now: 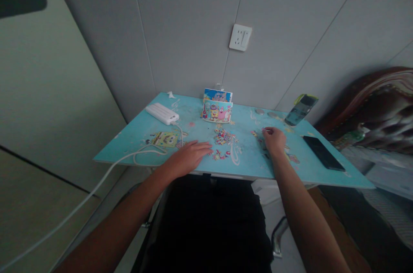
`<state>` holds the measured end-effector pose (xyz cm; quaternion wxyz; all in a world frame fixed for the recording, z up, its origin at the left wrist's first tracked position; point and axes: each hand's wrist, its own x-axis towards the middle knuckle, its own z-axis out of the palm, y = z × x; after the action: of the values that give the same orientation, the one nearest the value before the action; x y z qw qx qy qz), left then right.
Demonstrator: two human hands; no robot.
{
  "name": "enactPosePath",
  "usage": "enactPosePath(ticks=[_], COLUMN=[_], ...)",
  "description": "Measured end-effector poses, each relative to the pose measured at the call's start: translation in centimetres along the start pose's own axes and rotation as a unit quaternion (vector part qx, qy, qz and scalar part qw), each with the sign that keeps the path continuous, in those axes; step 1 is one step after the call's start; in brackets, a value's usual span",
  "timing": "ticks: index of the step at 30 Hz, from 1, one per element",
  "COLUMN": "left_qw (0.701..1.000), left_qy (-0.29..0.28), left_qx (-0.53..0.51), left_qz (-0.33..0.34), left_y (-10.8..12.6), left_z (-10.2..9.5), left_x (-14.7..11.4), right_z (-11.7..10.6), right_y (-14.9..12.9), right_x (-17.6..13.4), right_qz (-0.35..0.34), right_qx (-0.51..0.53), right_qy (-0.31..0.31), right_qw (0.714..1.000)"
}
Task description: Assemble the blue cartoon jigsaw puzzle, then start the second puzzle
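My left hand (193, 155) lies flat near the front edge of the light blue table (193, 109), its fingers stretched out. Its fingertips reach the left side of a loose group of small multicoloured pieces (220, 155). A denser pile of similar pieces (224, 136) lies just behind that group; they are too small to name. Farther right, my right hand (275, 139) is closed, thumb and fingers pinched together low over the tabletop. Whatever the pinch holds is too small to make out. Behind the pile stands a cartoon-printed card holder (217, 111), upright.
A white power bank (162, 113) with a white cable (112, 165) occupies the left side. On the right are a black phone (323, 153) and a tilted-looking bottle (300, 110). Grey wall panels with a socket (240, 37) rise behind; a brown leather headboard (383, 105) stands at right.
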<state>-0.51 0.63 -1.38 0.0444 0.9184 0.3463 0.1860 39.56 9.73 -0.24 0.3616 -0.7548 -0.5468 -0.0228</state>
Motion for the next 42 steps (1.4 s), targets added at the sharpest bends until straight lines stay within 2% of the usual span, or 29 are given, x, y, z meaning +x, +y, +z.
enactPosePath(ticks=[9, 13, 16, 19, 22, 32, 42], left_qw=[1.0, 1.0, 1.0, 1.0, 1.0, 1.0, 1.0], left_qy=[0.0, -0.001, -0.002, -0.001, -0.001, -0.003, -0.008], left_qx=[0.002, 0.004, 0.005, 0.006, 0.007, 0.011, 0.004], left_qz=[0.004, 0.004, 0.003, 0.003, 0.003, 0.001, -0.002], left_y=[-0.4, -0.5, -0.4, -0.2, -0.1, -0.2, 0.3], left_z=[0.4, 0.5, 0.4, 0.2, 0.0, 0.1, -0.2], left_x=[0.0, 0.0, 0.0, 0.0, 0.0, 0.0, 0.0], right_z=[0.2, 0.0, 0.0, 0.1, 0.0, 0.3, -0.3], right_y=[0.2, -0.8, -2.3, -3.9, -4.7, -4.6, -5.0], right_x=[-0.6, -0.9, -1.5, -2.6, -3.4, -3.4, -3.6], right_qz=[-0.033, -0.098, -0.198, -0.295, -0.343, -0.381, -0.413], right_qx=[-0.03, -0.006, 0.043, 0.091, 0.117, 0.131, 0.16], right_qy=[-0.012, -0.023, -0.099, -0.195, -0.242, -0.251, -0.23], right_qw=[0.999, 0.995, 0.974, 0.931, 0.9, 0.88, 0.867])
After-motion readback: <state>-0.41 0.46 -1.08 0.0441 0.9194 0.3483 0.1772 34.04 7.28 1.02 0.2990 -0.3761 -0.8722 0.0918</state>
